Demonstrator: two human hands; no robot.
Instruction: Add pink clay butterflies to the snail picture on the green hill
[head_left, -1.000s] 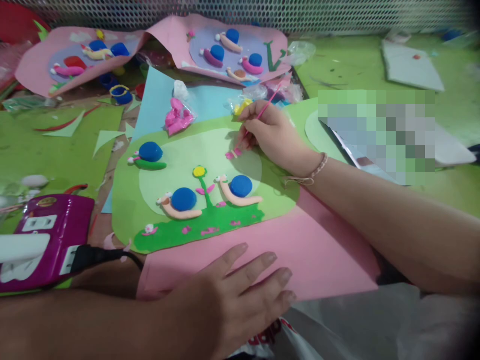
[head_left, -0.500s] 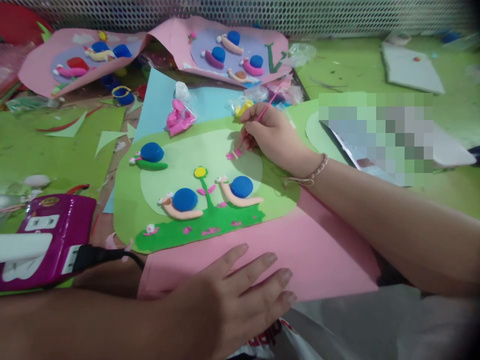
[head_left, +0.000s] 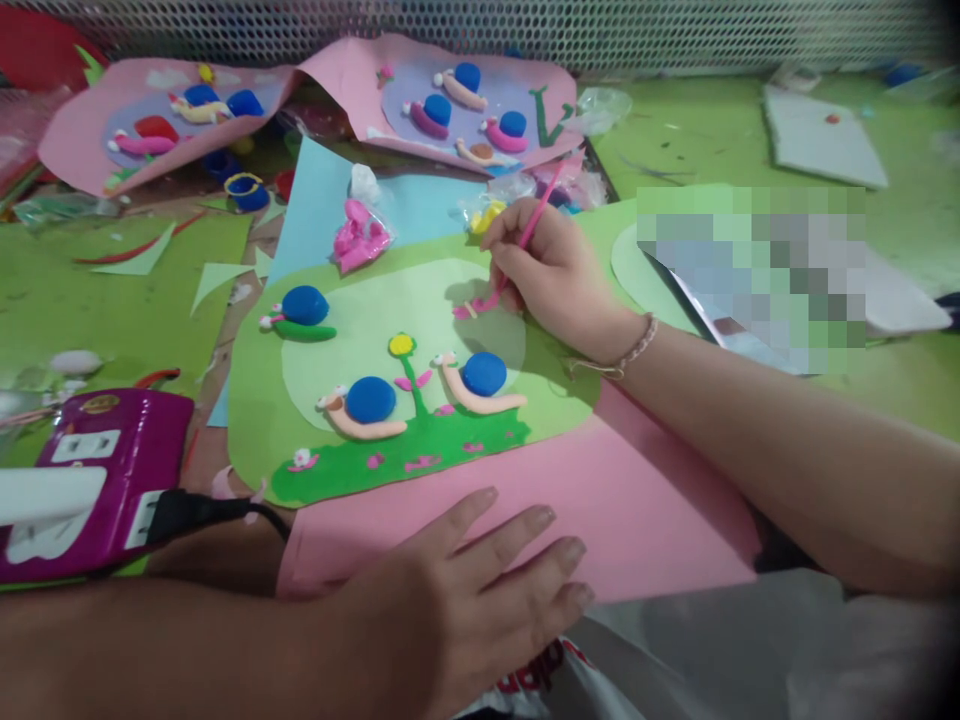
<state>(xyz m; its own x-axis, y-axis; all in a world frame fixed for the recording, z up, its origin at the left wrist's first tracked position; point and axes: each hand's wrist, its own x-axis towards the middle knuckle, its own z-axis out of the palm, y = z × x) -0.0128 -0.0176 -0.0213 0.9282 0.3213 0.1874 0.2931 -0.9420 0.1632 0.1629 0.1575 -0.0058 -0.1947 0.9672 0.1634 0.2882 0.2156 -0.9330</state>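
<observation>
Pinched in the fingers of my right hand (head_left: 551, 265) is a thin pink modelling tool (head_left: 541, 208), its lower end at a small pink clay butterfly shape (head_left: 472, 308) on the green paper picture (head_left: 255, 400). My left hand (head_left: 480, 590) lies flat with its fingers spread on the pink paper (head_left: 637, 510) below. Clay snails with blue shells sit on the picture: one snail (head_left: 300, 310) at left, one snail (head_left: 367, 402) lower down, one snail (head_left: 484, 378) at right. Between the lower two stands a yellow clay flower (head_left: 401, 346) above a green clay strip (head_left: 337, 470).
Behind lie two pink pictures with clay snails (head_left: 337, 85) and a bag of pink clay (head_left: 361, 235). A purple power strip (head_left: 150, 440) with a black plug (head_left: 187, 512) is at left. A tablet-like device, partly pixelated (head_left: 686, 290), lies at right, near a white board (head_left: 825, 135).
My right hand has shifted slightly right and lifted, and the pink tool stands more upright, with its lower end now showing. My left hand stays in place.
</observation>
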